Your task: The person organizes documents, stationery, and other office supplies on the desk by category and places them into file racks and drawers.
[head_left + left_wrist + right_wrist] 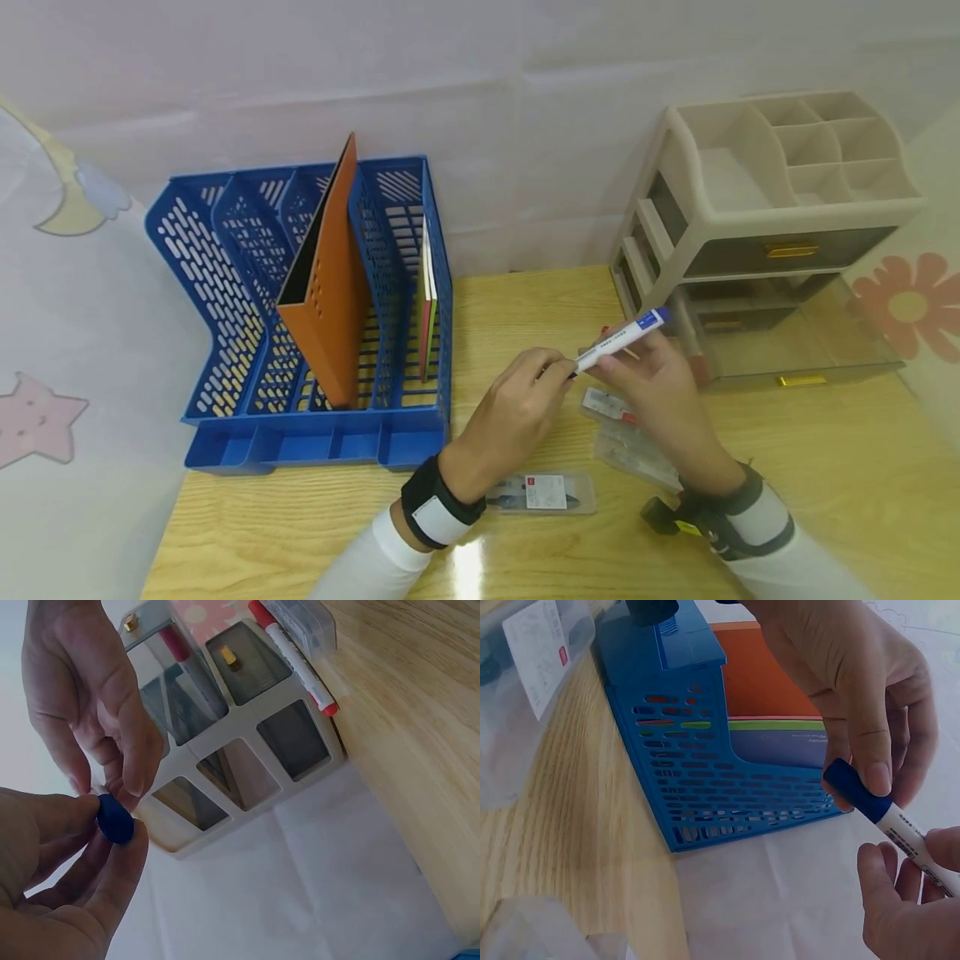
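Observation:
A white marker with blue ends (622, 340) is held between both hands above the table, tilted up to the right. My left hand (513, 412) pinches its blue cap (855, 787) between thumb and fingers, as the right wrist view shows. The white barrel is gripped by my right hand (667, 408). Under the hands lie clear plastic cases (633, 454), partly covered by the right hand. Another clear case with a white label (546, 492) lies by the left wrist. A red-and-white marker (296, 664) rests beside the drawer unit in the left wrist view.
A blue file rack (318, 423) stands on the left, holding an orange folder (333, 317) and thin booklets (427, 308). On the right is a beige drawer unit (810, 208) with a top organizer; its lower transparent drawer (802, 367) is pulled out. A white-covered wall rises behind.

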`<state>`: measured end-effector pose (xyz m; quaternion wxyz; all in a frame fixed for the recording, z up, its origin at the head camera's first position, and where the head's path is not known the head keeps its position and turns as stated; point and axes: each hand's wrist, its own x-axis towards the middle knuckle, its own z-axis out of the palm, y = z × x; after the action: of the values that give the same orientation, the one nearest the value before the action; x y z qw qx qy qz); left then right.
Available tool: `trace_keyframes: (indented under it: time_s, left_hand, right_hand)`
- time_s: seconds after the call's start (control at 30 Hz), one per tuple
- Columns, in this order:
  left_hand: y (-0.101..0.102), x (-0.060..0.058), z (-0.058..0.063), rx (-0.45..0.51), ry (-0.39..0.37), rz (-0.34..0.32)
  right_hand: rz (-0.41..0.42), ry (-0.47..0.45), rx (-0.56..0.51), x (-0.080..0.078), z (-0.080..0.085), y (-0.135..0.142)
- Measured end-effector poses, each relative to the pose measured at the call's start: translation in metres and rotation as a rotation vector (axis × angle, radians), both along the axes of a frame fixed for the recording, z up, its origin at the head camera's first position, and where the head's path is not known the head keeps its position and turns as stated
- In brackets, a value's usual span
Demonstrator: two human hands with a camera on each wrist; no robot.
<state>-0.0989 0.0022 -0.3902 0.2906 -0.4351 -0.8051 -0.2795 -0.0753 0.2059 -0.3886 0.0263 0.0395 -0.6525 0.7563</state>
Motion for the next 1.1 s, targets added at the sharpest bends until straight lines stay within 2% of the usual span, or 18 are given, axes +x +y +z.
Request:
trace_keyframes:
  time_s: [0.3, 0.47, 0.77, 0.83, 1.0, 1.1]
  left_hand:
    - [0.002, 0.001, 0.005, -0.029, 0.079, -0.003]
    - [-0.003, 0.002, 0.011, -0.059, 0.093, 0.012]
    - [-0.012, 0.003, 0.018, -0.107, 0.098, 0.020]
    - [-0.013, 0.003, 0.018, -0.118, 0.095, 0.018]
    - [-0.017, 0.004, 0.015, -0.150, 0.102, -0.001]
    - [-0.018, 0.004, 0.013, -0.180, 0.125, -0.013]
  right_hand:
    - [-0.044, 0.152, -0.073, 0.006, 0.005, -0.004]
    - [-0.082, 0.221, -0.013, 0.009, 0.012, 0.001]
    - [-0.128, 0.238, 0.021, 0.014, 0.026, 0.014]
    - [-0.145, 0.240, 0.016, 0.015, 0.029, 0.018]
    - [-0.111, 0.301, -0.046, 0.018, 0.032, 0.033]
    - [-0.124, 0.304, -0.021, 0.022, 0.036, 0.043]
